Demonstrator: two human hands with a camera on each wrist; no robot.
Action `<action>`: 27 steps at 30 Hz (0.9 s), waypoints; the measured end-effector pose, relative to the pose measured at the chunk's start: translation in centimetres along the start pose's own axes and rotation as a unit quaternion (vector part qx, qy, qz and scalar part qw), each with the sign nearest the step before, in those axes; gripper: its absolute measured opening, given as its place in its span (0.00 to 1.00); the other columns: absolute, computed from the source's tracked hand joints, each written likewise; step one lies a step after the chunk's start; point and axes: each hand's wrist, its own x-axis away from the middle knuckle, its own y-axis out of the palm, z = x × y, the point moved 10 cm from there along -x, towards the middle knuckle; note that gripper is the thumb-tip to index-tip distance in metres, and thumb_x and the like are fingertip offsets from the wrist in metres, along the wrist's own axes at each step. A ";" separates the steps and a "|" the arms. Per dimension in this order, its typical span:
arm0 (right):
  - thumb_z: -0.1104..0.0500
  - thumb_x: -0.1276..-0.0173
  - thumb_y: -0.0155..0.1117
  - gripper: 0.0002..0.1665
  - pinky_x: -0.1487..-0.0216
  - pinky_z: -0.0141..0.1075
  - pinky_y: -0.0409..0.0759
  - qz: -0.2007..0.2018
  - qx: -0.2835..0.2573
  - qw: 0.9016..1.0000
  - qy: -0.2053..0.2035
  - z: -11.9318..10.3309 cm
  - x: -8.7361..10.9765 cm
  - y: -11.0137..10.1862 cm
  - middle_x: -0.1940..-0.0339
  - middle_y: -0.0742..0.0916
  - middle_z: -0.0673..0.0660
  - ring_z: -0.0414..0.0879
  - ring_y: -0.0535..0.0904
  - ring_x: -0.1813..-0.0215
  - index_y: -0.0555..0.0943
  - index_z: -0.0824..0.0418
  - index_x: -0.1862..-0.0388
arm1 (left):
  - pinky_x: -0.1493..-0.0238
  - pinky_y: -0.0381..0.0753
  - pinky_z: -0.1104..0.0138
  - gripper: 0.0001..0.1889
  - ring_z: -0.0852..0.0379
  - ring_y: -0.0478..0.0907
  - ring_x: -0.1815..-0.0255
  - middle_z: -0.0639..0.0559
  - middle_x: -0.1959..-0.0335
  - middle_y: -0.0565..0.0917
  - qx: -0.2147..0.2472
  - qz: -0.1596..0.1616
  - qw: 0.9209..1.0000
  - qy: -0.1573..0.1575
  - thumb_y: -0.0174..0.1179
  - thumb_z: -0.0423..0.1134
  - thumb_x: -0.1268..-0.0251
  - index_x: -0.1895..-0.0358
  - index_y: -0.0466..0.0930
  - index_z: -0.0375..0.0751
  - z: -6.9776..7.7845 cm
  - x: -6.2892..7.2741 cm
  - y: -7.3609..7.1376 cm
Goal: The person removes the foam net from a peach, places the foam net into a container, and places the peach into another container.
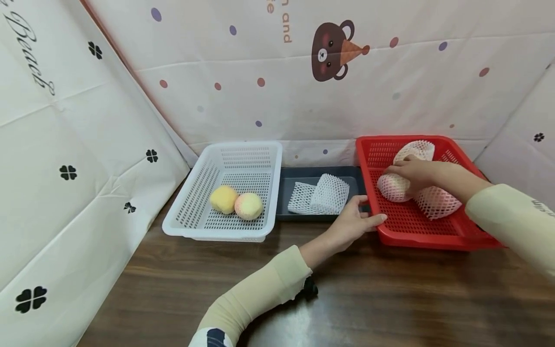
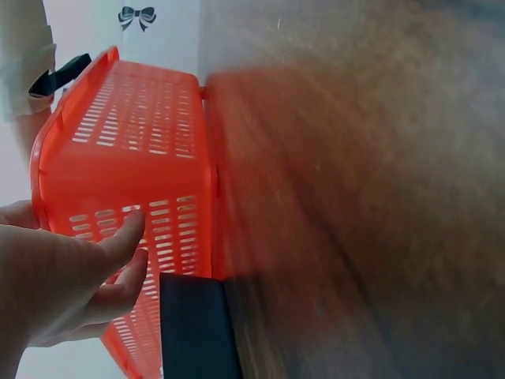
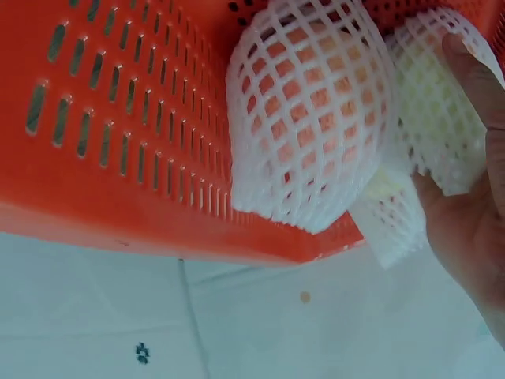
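My left hand (image 1: pixel 353 224) grips the left rim of the red basket (image 1: pixel 433 239), with its fingers against the slotted outer wall in the left wrist view. Inside the basket, my right hand (image 1: pixel 416 173) holds a peach in a white foam net (image 1: pixel 392 188); the thumb lies over the net in the right wrist view. Beside it lies a pink peach in a net (image 1: pixel 440 202), seen large in the right wrist view. A third netted peach (image 1: pixel 418 148) sits at the back of the basket, partly behind my right hand.
A white basket (image 1: pixel 173 226) at the left holds two bare peaches (image 1: pixel 248 206), yellow and pinkish. Between the baskets, a dark grey tray (image 1: pixel 284 185) bears white foam nets (image 1: pixel 329 195). All stand on a brown wooden table (image 1: pixel 368 299), against a printed white cloth backdrop (image 1: pixel 260 111).
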 end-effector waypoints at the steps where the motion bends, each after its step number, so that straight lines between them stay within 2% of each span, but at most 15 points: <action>1: 0.56 0.58 0.88 0.54 0.45 0.72 0.76 -0.003 -0.001 1.000 -0.010 -0.3 -0.3 0.2 0.34 0.77 0.73 0.74 0.68 0.34 0.73 0.60 0.30 | 0.49 0.87 0.56 0.27 0.47 0.86 0.50 0.48 0.52 0.81 0.001 0.000 1.000 -0.001 0.65 0.28 0.33 0.34 0.65 0.40 0.0 0.0 0.0; 5: 0.57 0.56 0.87 0.52 0.45 0.68 0.78 -0.023 -0.024 0.999 -0.038 -1.3 -0.9 1.0 0.34 0.77 0.71 0.69 0.74 0.36 0.74 0.58 0.29 | 0.51 0.88 0.58 0.26 0.47 0.86 0.51 0.47 0.57 0.83 0.007 0.000 1.000 -0.006 0.66 0.28 0.33 0.36 0.66 0.41 -0.2 -0.1 -0.1; 10: 0.55 0.57 0.87 0.54 0.47 0.63 0.82 -0.030 -0.033 0.998 -0.042 -1.4 -1.2 0.9 0.34 0.79 0.67 0.65 0.77 0.38 0.74 0.55 0.28 | 0.51 0.88 0.59 0.25 0.47 0.86 0.51 0.40 0.49 0.81 0.008 -0.003 1.000 -0.004 0.66 0.28 0.33 0.37 0.66 0.42 -0.1 -0.1 -0.1; 14: 0.56 0.59 0.89 0.51 0.46 0.65 0.81 -0.006 -0.010 0.998 -0.066 -2.0 -1.5 0.7 0.36 0.81 0.65 0.66 0.77 0.37 0.78 0.55 0.31 | 0.52 0.88 0.60 0.24 0.43 0.85 0.49 0.40 0.50 0.81 0.007 -0.001 1.000 -0.002 0.66 0.29 0.33 0.38 0.66 0.43 0.1 -0.2 -0.3; 18: 0.56 0.61 0.90 0.48 0.46 0.65 0.81 0.014 0.030 0.994 -0.104 -3.0 -1.7 0.7 0.41 0.83 0.63 0.64 0.78 0.41 0.81 0.56 0.36 | 0.53 0.88 0.61 0.24 0.47 0.86 0.53 0.46 0.57 0.83 0.008 0.003 1.000 -0.004 0.66 0.28 0.33 0.40 0.67 0.44 0.1 -0.2 -0.3; 20: 0.55 0.63 0.90 0.49 0.46 0.64 0.82 0.017 0.046 0.993 -0.109 -3.1 -1.5 0.5 0.42 0.83 0.60 0.61 0.78 0.42 0.81 0.55 0.36 | 0.54 0.88 0.62 0.24 0.48 0.86 0.53 0.48 0.59 0.82 0.006 0.000 1.000 -0.003 0.66 0.28 0.33 0.40 0.67 0.44 0.2 -0.3 -0.1; 24: 0.56 0.64 0.90 0.48 0.49 0.62 0.84 0.012 0.059 0.992 -0.112 -3.4 -1.5 0.3 0.44 0.84 0.59 0.60 0.79 0.44 0.82 0.55 0.37 | 0.52 0.88 0.60 0.23 0.44 0.86 0.51 0.48 0.59 0.82 0.006 -0.001 1.000 0.000 0.66 0.28 0.33 0.40 0.67 0.44 0.3 -0.3 0.0; 27: 0.55 0.61 0.89 0.47 0.49 0.60 0.85 -0.012 0.050 0.992 -0.112 -3.6 -1.6 0.8 0.42 0.84 0.62 0.61 0.80 0.44 0.82 0.55 0.37 | 0.50 0.87 0.57 0.24 0.46 0.86 0.53 0.47 0.60 0.83 0.008 0.004 1.000 -0.008 0.66 0.28 0.33 0.40 0.67 0.44 0.0 -0.1 -0.2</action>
